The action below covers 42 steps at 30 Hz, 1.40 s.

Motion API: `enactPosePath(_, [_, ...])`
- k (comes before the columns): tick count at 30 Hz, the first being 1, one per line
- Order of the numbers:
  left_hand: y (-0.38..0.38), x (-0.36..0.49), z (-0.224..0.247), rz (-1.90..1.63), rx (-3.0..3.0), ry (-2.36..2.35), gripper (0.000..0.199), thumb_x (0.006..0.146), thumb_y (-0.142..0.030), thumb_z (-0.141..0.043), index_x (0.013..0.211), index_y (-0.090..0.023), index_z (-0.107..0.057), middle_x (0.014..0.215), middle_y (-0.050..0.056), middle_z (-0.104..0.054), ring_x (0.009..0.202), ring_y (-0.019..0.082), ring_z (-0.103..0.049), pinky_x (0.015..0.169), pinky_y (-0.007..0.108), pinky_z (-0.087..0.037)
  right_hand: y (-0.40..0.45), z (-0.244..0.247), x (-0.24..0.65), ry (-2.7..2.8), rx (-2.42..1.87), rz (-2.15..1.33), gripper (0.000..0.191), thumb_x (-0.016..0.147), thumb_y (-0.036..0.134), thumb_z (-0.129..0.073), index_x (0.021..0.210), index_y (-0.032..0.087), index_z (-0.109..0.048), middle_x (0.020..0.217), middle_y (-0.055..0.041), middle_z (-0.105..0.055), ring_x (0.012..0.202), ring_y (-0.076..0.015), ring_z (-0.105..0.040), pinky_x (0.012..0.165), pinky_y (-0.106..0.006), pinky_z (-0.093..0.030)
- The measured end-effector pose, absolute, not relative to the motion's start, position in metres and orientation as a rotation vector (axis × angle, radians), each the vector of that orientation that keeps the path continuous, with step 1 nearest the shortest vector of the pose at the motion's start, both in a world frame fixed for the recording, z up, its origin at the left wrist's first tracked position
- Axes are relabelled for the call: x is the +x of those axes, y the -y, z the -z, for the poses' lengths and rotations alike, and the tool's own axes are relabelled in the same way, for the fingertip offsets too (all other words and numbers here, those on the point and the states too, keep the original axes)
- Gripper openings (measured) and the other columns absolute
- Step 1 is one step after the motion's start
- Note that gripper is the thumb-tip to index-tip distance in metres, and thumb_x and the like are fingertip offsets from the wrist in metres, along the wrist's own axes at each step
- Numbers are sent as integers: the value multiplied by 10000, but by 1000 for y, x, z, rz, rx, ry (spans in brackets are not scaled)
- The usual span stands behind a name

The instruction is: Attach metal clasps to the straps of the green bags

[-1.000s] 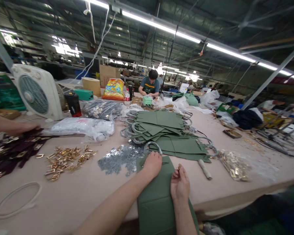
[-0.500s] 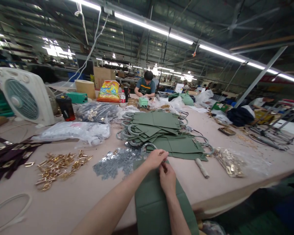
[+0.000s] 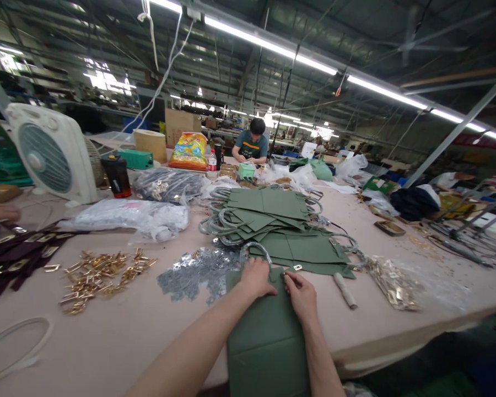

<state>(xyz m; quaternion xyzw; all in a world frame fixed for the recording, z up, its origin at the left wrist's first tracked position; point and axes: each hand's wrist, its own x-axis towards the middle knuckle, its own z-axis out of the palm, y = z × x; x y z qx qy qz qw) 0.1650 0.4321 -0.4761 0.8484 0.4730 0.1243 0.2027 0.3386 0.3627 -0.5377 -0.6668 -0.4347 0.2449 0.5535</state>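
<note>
A green panel (image 3: 267, 336) lies in front of me, running over the table's near edge, with a plastic-wrapped loop handle (image 3: 254, 249) at its far end. My left hand (image 3: 257, 278) rests on the panel's far end by the handle, thumb spread away from the fingers. At the panel's upper right corner my right hand (image 3: 300, 292) pinches with thumb and index finger; what sits between them is too small to name. A small metal plate (image 3: 298, 267) lies just beyond it. Flat silver metal plates (image 3: 194, 275) are heaped to the left.
Stacked green panels with handles (image 3: 285, 220) lie beyond my hands. Gold fittings (image 3: 95, 275), dark straps (image 3: 20, 253) and a fan (image 3: 49, 154) are at left. Right are a grey roll (image 3: 345, 290) and bagged metal parts (image 3: 392, 281). Another person (image 3: 252, 144) sits opposite; someone's hand (image 3: 0, 212) shows far left.
My hands have moved apart, the left onto the panel and the right to its corner. A small metal plate now shows beyond them. Another person's hand has appeared at the left edge.
</note>
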Motion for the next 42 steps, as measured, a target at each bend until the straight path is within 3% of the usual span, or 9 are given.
enactPosePath(3, [-438, 178, 479, -286, 2351, -1411, 894, 494, -559, -985, 1191, -82, -693, 1278, 300, -627, 1257, 483, -549, 1050, 582, -478, -364, 541, 338, 1032, -1584, -585, 526, 771, 611, -751, 1052, 170, -807, 822, -79, -772, 673, -218, -660, 690, -368, -535])
enactPosePath(7, [-451, 181, 488, -257, 2295, -1437, 972, 450, -639, -969, 1218, -118, -679, 1304, 275, -623, 1248, 465, -575, 1037, 557, -498, -365, 543, 338, 1057, -1588, -587, 514, 774, 607, -752, 1040, 171, -807, 888, -97, -785, 700, -225, -665, 700, -373, -535])
enactPosePath(12, [-455, 174, 495, -305, 2284, -1386, 920, 497, -693, -928, 1183, -131, -683, 1285, 231, -644, 1248, 428, -586, 1055, 509, -497, -365, 545, 339, 1084, -1576, -561, 509, 794, 603, -746, 1058, 171, -795, 969, -112, -783, 732, -228, -681, 732, -379, -549])
enactPosePath(30, [-451, 173, 508, -477, 2335, -1378, 812, 557, -772, -850, 1073, -169, -680, 1153, 161, -690, 1146, 384, -630, 993, 467, -518, -362, 550, 328, 1180, -1621, -382, 468, 886, 587, -642, 1057, 168, -764, 882, -101, -776, 754, -231, -742, 788, -364, -622])
enactPosePath(42, [-446, 174, 505, -520, 2296, -1313, 756, 599, -700, -873, 1095, -162, -681, 1166, 169, -689, 1156, 396, -643, 1008, 496, -526, -362, 547, 330, 1397, -1724, -143, 355, 954, 486, -556, 1025, 200, -754, 992, -96, -747, 852, -236, -718, 833, -393, -591])
